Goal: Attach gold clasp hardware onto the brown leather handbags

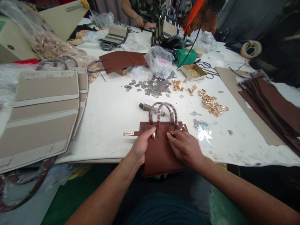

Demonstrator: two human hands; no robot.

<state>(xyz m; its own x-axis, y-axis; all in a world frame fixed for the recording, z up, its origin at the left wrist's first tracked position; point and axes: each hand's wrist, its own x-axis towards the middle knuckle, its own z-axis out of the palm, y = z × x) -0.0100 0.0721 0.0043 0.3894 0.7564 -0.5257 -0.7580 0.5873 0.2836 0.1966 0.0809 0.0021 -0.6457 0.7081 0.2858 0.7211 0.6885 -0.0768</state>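
A brown leather handbag lies at the table's front edge, its two plastic-wrapped handles pointing away from me. My left hand grips the bag's left side, thumb on the front by a small gold fitting. On the upper right of the bag rests my right hand, fingers bent together at another gold fitting, mostly hidden under them. A strap with a gold plate sticks out to the left. Just behind the handles lies a tool with a dark tip.
Grey metal plates, gold clasps and silver plates are scattered on the white table. Stacked beige panels lie left, brown leather pieces right. Across the table are a person's hands.
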